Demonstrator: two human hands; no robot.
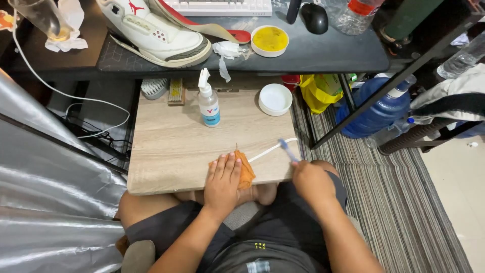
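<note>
Two hands | left hand [222, 182] flat on orange cloth [246, 172] | right hand [311, 181] gripping toothbrush [288, 150] | wooden board [172, 146]

an orange cloth [246, 172] lies crumpled and flat at the near edge of the light wooden surface [172, 146], pressed under the fingers of the left hand [223, 183]. a white shoelace [268, 149] runs out from the cloth toward 2 o'clock. a blue-handled brush [288, 150], tilted, crosses the lace's far end, gripped in the right hand [312, 181].
</note>
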